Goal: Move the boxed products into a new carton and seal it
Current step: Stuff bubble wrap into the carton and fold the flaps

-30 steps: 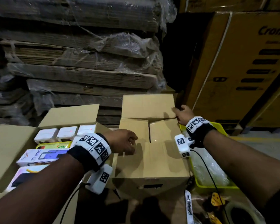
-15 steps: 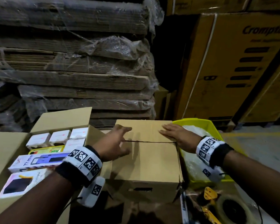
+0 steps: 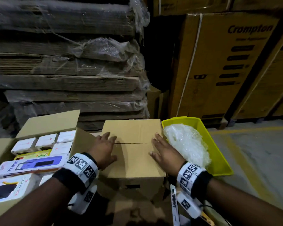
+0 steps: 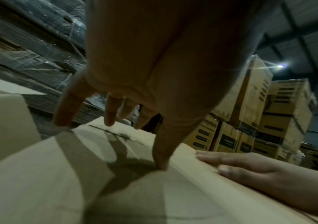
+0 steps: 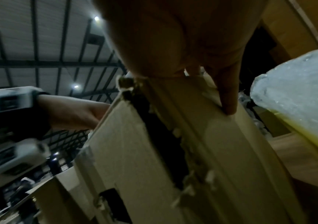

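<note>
A small brown carton [image 3: 132, 159] stands in the middle with both top flaps folded down and a thin seam across its top. My left hand [image 3: 103, 148] lies flat on the left side of the top with fingers spread; the left wrist view shows its fingertips [image 4: 109, 119] touching the cardboard [image 4: 58, 174]. My right hand [image 3: 164, 152] presses flat on the right side, with a fingertip [image 5: 229, 109] on the carton [image 5: 154, 151]. To the left, an open carton [image 3: 47, 123] holds several boxed products [image 3: 44, 141], white, yellow and purple.
A yellow bin [image 3: 217, 154] with bubble wrap [image 3: 186, 142] sits right of the carton. A box cutter [image 3: 174, 203] lies at the front right. Wrapped stacks of flat cardboard [image 3: 64, 70] rise behind, with large printed cartons [image 3: 219, 62] at the back right.
The carton's far flap was up a second ago and now lies shut. Both hands came onto the top and have slid apart to its left and right sides.
</note>
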{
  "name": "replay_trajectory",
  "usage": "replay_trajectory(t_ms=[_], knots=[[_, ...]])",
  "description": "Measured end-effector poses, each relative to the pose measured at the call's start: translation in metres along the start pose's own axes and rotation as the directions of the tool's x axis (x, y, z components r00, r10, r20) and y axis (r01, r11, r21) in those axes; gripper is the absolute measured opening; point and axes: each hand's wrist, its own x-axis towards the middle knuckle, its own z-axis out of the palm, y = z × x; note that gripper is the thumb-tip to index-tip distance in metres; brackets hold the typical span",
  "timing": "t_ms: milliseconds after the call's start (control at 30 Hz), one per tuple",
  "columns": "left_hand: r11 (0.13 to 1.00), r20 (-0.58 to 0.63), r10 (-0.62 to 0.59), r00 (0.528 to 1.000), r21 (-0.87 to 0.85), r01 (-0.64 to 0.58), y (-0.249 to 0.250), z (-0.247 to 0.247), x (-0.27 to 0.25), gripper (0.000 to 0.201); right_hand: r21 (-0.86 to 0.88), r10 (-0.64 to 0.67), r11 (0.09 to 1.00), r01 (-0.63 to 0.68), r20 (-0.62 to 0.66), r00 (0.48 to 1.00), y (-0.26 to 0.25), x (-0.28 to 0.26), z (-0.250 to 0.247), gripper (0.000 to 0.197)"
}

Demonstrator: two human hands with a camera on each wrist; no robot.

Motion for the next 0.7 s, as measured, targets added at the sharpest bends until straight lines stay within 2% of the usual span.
replay_trajectory(t_ms=[33,133,167,333,500,633,700], knots=[[0.999,0.008,-0.008,1.000,-0.035,0.008,0.001,0.004,-0.003,0.095,-0.008,0.007,1.000,-0.007,0.000,1.000,0.001,0.006,-0.002,0.062],[0.996,0.158,0.081,0.984,-0.042,-0.075,0.002,0.018,-0.013,0.131,-0.029,0.020,0.999,-0.019,0.019,1.000,0.006,0.027,-0.006,0.058],[0.995,0.179,0.098,0.979,-0.032,-0.093,0.001,0.023,-0.015,0.134,-0.032,0.017,0.999,-0.016,0.015,1.000,0.008,0.034,-0.007,0.057],[0.994,0.074,0.101,0.992,0.026,-0.104,0.004,0.029,-0.005,0.105,0.059,-0.033,0.998,0.032,0.024,0.999,0.021,0.050,-0.018,0.054],[0.998,0.066,0.063,0.996,0.010,-0.064,0.010,0.024,0.000,0.106,0.240,-0.053,0.969,0.053,-0.006,0.999,0.029,0.022,-0.032,0.054],[1.000,0.056,0.021,0.998,-0.012,-0.020,0.020,0.010,-0.007,0.113,0.338,0.058,0.941,0.006,-0.181,0.982,0.058,-0.003,-0.051,0.045],[0.997,0.009,0.044,0.999,-0.057,-0.043,0.030,0.002,-0.008,0.115,0.323,0.159,0.943,-0.078,-0.233,0.959,0.080,-0.012,-0.061,0.042]])
